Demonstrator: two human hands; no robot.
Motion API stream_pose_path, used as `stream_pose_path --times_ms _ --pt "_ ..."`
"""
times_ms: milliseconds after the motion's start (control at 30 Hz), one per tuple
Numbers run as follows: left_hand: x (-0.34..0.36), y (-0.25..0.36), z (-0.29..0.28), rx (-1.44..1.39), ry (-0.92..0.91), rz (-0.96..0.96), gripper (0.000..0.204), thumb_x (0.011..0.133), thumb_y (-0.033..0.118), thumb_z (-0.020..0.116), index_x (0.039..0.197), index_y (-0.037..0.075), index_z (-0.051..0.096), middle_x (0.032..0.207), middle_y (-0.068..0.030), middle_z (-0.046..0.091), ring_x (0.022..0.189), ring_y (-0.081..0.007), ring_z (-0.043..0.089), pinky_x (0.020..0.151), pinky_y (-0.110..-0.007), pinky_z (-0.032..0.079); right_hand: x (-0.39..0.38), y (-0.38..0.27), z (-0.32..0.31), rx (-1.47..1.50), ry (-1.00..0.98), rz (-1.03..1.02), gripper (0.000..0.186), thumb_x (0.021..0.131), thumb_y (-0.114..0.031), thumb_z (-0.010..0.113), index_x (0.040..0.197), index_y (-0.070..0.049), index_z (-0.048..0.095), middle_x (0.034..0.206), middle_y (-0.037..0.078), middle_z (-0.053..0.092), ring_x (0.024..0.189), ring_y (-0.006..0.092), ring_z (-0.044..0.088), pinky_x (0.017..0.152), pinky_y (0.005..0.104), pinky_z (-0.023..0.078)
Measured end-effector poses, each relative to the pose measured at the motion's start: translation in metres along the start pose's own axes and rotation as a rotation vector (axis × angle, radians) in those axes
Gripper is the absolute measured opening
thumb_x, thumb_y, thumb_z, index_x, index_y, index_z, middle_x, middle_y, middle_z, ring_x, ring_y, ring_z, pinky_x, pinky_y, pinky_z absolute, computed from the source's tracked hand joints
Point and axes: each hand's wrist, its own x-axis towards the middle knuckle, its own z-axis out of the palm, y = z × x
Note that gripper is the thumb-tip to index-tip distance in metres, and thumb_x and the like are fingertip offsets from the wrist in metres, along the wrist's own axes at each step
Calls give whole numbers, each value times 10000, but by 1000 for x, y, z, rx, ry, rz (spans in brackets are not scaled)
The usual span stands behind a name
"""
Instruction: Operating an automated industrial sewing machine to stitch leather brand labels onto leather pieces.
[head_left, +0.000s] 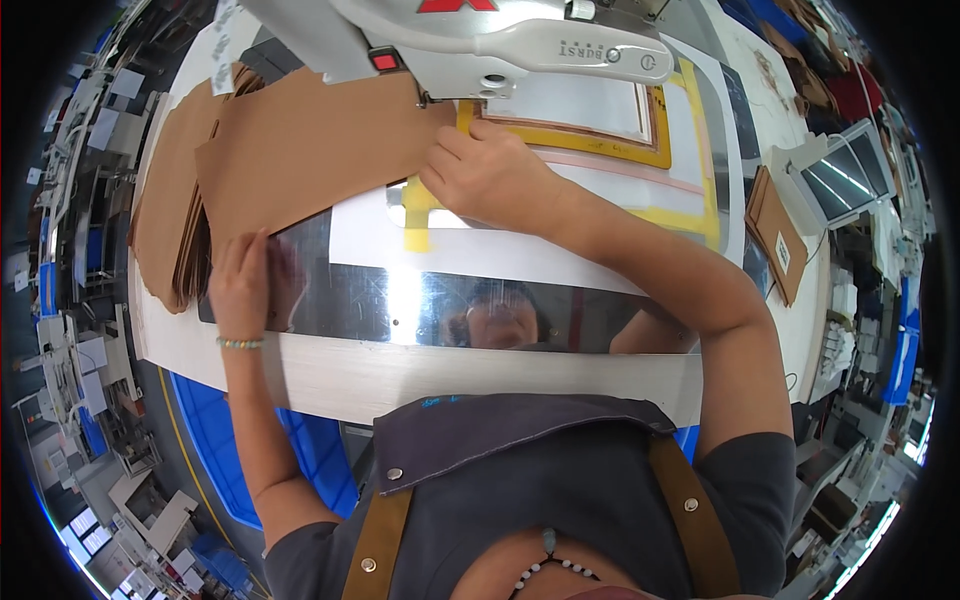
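A flat brown cut panel [315,145], with a smooth leather-like face, lies slantwise at the left of the worktop, its right end under the white machine head. My right hand [490,178] is closed on the right end of the panel, fingers curled at its edge. At the panel's near left corner, my left hand [240,285] rests with its fingers stretched out and touching the edge; its thumb is hard to make out. Left of the panel stands a thick stack of similar brown panels [165,215], partly covered by it.
The white machine head [430,50] overhangs the work. Beneath it lie a yellow-edged frame [600,148] and a white sheet with yellow tape [417,238]. A shiny metal plate [350,310] runs along the near side. At right are a screen [850,175] and brown boards [775,235].
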Motion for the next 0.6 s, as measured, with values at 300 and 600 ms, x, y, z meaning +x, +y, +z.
stream_pose_path --times_ms 300,600 --pt "20 -24 12 71 -44 -19 257 893 -11 653 1137 12 731 1085 -77 709 976 -278 688 835 -389 584 -25 16 -29 -17 -16 -8 68 752 -144 706 770 -117 646 844 8 585 901 175 607 726 301 492" --pt "132 59 52 -169 61 390 373 796 3 674 1164 8 732 1094 -77 686 966 -256 673 807 -370 583 -133 74 -105 -140 -266 30 79 765 -94 709 734 -85 637 862 21 586 920 172 603 729 297 477"
